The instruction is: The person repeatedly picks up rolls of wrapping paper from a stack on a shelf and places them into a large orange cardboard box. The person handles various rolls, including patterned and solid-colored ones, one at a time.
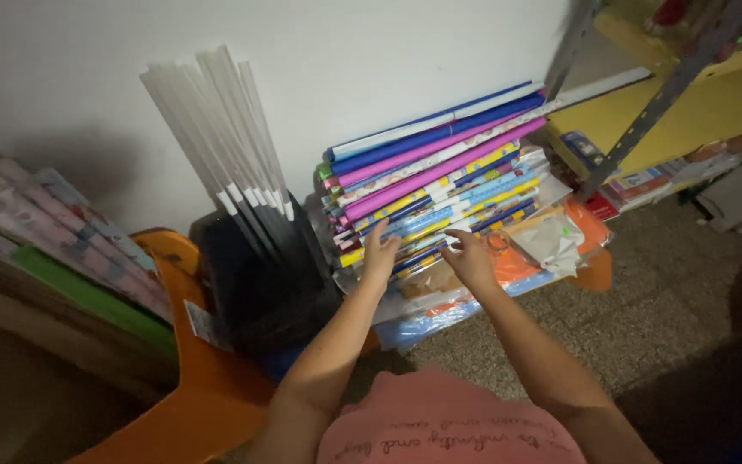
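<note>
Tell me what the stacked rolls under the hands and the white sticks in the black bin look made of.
Rolls: likely printed or plain wrapping paper, some slightly glossy; thin sheets wound into tubes with patterned surfaces. White sticks: probably rolled paper or plastic, matte and uniformly pale; unclear which. Black bin: seemingly plastic, dark with a dull sheen. Left hand and right hand touch the roll ends.

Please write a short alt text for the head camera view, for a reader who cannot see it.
A person's left hand and right hand touch the ends of a stack of colourful paper rolls lying against a white wall. To the left, white tubes stand in a black bin; a yellow shelf is on the right.
</note>
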